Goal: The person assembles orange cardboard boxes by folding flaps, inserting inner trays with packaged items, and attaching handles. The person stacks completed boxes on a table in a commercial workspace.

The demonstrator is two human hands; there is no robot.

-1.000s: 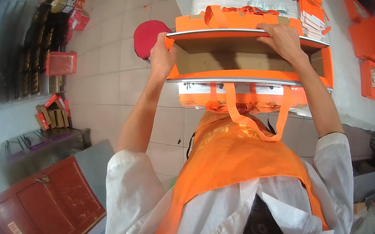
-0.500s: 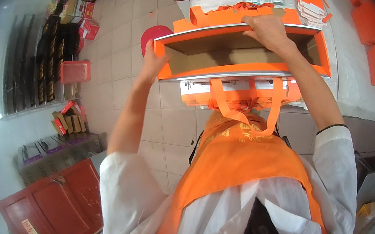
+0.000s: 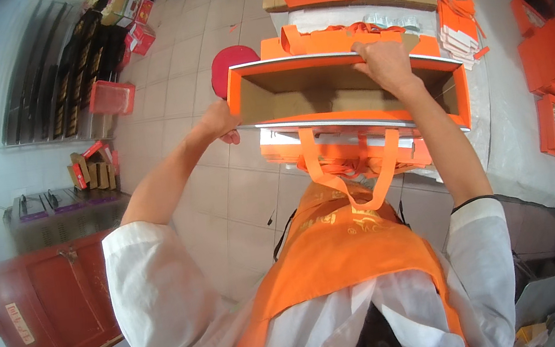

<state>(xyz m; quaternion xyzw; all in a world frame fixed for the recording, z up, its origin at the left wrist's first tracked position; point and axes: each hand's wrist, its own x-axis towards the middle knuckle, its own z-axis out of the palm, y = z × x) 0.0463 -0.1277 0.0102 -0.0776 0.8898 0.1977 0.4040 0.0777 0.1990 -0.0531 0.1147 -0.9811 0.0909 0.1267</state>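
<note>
open-topped orange carrier box (image 3: 329,88) in front of the person, long sides running across the view, mouth facing up. inside brown, its rim edged in orange and white; right end sits slightly lower in view than the left.

right hand (image 3: 386,62) closed over the far long rim, a little right of middle: thumb on the inner side, fingers bent over the edge. wrist and forearm cross the mouth and the near rim.

left hand (image 3: 219,120) at the left short end, against the near corner, fingers loosely curled; how firmly it holds, cannot tell, part of it is out of sight.

edges: orange strap (image 3: 311,158) hangs in a loop from the near rim, its lower bend over the orange apron (image 3: 353,255). below the near rim, a pile of orange and white packaging (image 3: 280,150), partly covered. beyond the far rim, more orange packaging (image 3: 324,40) close along it. red round seat (image 3: 233,59) just behind the left far corner.

room: widest on the left, where tiled floor (image 3: 224,195) stretches toward the wall racks (image 3: 58,76). right end comes close to the white-covered surface (image 3: 519,125).
</note>
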